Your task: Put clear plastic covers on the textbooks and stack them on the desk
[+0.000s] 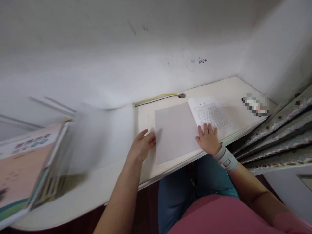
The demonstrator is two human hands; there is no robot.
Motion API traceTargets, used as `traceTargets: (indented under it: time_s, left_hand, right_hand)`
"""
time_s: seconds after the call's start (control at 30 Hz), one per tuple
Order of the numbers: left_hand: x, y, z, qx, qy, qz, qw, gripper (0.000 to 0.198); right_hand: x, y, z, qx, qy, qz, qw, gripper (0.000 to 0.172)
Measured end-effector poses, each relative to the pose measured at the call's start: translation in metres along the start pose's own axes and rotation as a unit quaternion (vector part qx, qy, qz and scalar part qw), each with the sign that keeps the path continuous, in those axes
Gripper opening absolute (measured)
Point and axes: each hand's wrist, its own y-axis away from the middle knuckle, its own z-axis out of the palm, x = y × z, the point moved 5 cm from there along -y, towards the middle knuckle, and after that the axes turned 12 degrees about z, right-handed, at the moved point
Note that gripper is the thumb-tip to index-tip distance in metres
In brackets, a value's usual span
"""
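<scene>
your left hand (144,141) comes in from the lower middle, forearm slanting up and bare, wrist slightly bent, fingers half curled and pointing right. its fingertips are right by the left edge of the grey sheet (176,135); can't tell if they touch it or pinch anything. your right hand (208,140) reaches in from the lower right, palm down, fingers spread and extended away from you, grip open, nothing clasped. those fingers lie over the bottom left part of the printed page (211,112), heel of the hand by the desk's front edge. a pale wrist wrap (227,159) sits just below that hand.

grey sheet: plain, flat, rectangular, no marks you can make out, on the desk (226,88) between your two hands. printed page: white, dense dark lines under a short heading, too small to read, just right of the grey sheet along its edge, right side blurry; can't tell if the two are joined.

yellow cable (161,96) runs along the back to a round hole (181,95). books (26,169) stand at far left, blurred. pixelated object (255,104) lies at far right, near the curtain (280,143).
</scene>
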Motion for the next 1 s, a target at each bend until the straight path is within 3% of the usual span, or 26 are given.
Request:
traceTargets:
  time_s: [0.07,0.17,0.27,0.4,0.47,0.57,0.63,0.7,0.77,0.9,1.0]
  left_hand:
    - [0.002,0.007,0.001,-0.024,0.049,-0.04,0.998,0.032]
    - [0.006,0.018,0.006,-0.101,-0.021,-0.053,0.993,0.03]
    - [0.017,0.024,0.016,-0.149,-0.117,-0.019,0.982,0.034]
    - [0.055,0.023,0.049,-0.141,-0.105,0.069,0.982,0.038]
    - [0.079,0.026,0.081,-0.161,-0.112,0.135,0.971,0.039]
    - [0.106,0.042,0.142,-0.248,-0.139,0.227,0.932,0.042]
    - [0.111,0.058,0.176,-0.334,-0.142,0.267,0.893,0.044]
    - [0.106,0.068,0.188,-0.354,-0.161,0.31,0.868,0.045]
    - [0.092,0.066,0.175,-0.287,-0.199,0.351,0.869,0.045]
    - [0.047,0.047,0.111,-0.071,-0.303,0.378,0.872,0.045]
    - [0.013,0.042,0.075,-0.03,-0.366,0.369,0.854,0.05]
  right_hand:
    - [0.0,0.0,0.0,-0.002,-0.006,0.001,1.0,0.058]
    - [0.0,0.0,0.0,-0.011,-0.02,0.003,1.0,0.058]
    - [0.004,-0.001,-0.002,-0.026,-0.04,0.004,0.999,0.059]
    - [0.014,-0.009,-0.015,-0.071,-0.185,-0.041,0.979,0.063]
    - [0.025,-0.02,-0.029,-0.101,-0.332,-0.078,0.935,0.066]
    - [0.057,-0.048,-0.046,-0.151,-0.539,-0.045,0.828,0.066]
    - [0.085,-0.067,-0.048,-0.179,-0.621,0.02,0.763,0.067]
    - [0.111,-0.081,-0.043,-0.207,-0.647,0.061,0.732,0.063]
    - [0.128,-0.086,-0.033,-0.219,-0.637,0.072,0.736,0.053]
    - [0.126,-0.083,-0.006,-0.249,-0.584,0.063,0.77,0.05]
    - [0.112,-0.085,0.003,-0.23,-0.549,0.082,0.799,0.054]
